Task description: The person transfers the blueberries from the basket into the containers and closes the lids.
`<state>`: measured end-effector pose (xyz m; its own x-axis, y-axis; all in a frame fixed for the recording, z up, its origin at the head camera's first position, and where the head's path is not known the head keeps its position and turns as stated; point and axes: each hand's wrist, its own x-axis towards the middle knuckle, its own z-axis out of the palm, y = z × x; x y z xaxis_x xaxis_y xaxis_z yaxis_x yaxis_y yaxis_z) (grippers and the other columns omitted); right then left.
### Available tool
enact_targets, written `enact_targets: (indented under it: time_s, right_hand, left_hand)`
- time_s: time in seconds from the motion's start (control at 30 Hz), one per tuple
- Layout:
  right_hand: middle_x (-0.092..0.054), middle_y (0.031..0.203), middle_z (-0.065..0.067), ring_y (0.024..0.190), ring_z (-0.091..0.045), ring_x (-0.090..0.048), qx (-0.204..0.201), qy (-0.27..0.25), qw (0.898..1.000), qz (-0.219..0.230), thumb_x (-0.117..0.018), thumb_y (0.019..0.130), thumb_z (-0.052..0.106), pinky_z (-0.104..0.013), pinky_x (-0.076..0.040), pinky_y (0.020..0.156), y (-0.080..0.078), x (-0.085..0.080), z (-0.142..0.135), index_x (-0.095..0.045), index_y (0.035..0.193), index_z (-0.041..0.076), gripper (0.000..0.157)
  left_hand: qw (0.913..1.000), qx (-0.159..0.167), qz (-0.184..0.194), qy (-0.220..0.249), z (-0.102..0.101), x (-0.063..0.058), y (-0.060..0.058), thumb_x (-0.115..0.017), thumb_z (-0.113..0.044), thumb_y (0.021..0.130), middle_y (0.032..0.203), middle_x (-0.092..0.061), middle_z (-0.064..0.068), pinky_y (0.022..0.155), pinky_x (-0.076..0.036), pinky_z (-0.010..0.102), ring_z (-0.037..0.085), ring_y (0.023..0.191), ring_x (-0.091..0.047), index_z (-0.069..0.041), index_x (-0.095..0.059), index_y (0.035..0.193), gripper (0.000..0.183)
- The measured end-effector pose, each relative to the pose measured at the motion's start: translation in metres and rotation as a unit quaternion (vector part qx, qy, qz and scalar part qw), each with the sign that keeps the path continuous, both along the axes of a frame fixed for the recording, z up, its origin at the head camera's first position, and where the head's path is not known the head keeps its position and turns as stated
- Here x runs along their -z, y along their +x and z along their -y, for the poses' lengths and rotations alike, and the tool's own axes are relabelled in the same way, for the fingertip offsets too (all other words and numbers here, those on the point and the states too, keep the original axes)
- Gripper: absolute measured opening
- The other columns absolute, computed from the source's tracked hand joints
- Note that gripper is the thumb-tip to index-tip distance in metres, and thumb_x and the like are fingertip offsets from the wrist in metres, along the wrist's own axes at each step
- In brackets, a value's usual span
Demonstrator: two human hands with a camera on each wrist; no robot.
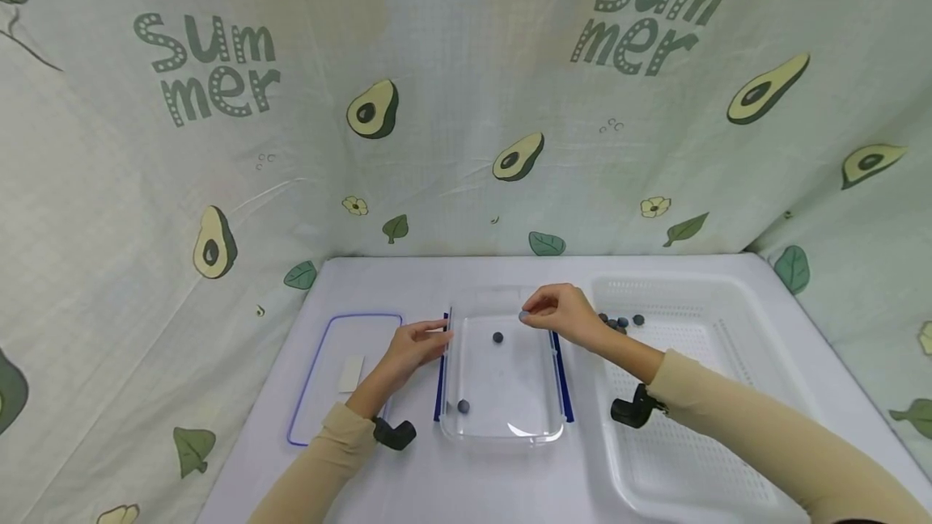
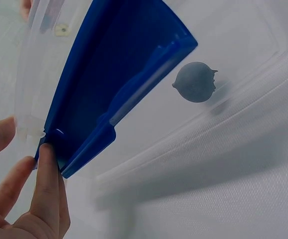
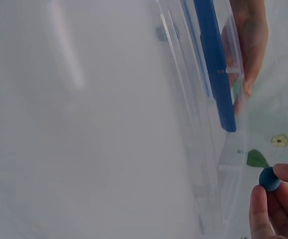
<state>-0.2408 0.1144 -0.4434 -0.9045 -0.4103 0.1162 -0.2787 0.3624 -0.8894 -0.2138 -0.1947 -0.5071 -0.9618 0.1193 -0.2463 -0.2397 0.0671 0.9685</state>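
My right hand [image 1: 564, 315] pinches a blueberry [image 3: 269, 179] between thumb and fingertips, above the far right corner of a clear plastic container [image 1: 502, 431]. Inside the container, one blueberry [image 1: 498, 337] lies toward the back and another blueberry [image 1: 463, 407] near the front left. At the container's left side, my left hand [image 1: 411, 352] rests with its fingers extended. Its fingertips touch the blue side latch [image 2: 119, 64], which hangs folded outward, as the left wrist view shows. A matching blue latch [image 1: 562, 378] hangs along the container's right side.
A white perforated tray [image 1: 612, 459] lies on the right, with several blueberries [image 1: 638, 319] at its far left end, partly behind my right wrist. On the left, a clear lid with a blue edge [image 1: 320, 338] lies flat with a pale rectangular piece [image 1: 351, 373] on it. Patterned cloth [image 1: 451, 103] hangs behind the table.
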Motion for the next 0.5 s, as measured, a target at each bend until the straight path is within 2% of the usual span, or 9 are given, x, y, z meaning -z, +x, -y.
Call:
enact_targets:
  time_s: [0.23,0.5]
  right_hand:
    - [-0.072,0.089,-0.007,0.080,-0.019,-0.070,-0.004,0.002,1.000,-0.002,-0.079,0.084,0.005,-0.026,-0.059,0.069,-0.0001,0.0010,0.0012,-0.073,0.094,-0.002,0.014]
    - [-0.073,0.091,-0.010,0.083,-0.021,-0.070,0.010,0.005,1.000,-0.003,-0.078,0.085,0.003,-0.024,-0.059,0.071,0.0000,-0.0026,-0.0048,-0.073,0.096,-0.003,0.014]
  left_hand:
    - [1.0000,-0.002,0.001,0.002,-0.0001,-0.0005,0.0007,-0.076,-0.018,0.091,0.109,-0.068,0.012,0.089,-0.056,0.029,0.037,0.115,-0.062,0.002,-0.060,0.133,0.050]
    - [1.0000,-0.002,-0.001,0.000,0.0002,-0.0004,-0.0004,-0.076,-0.018,0.090,0.109,-0.069,0.013,0.090,-0.057,0.030,0.037,0.115,-0.062,0.002,-0.061,0.132,0.049]
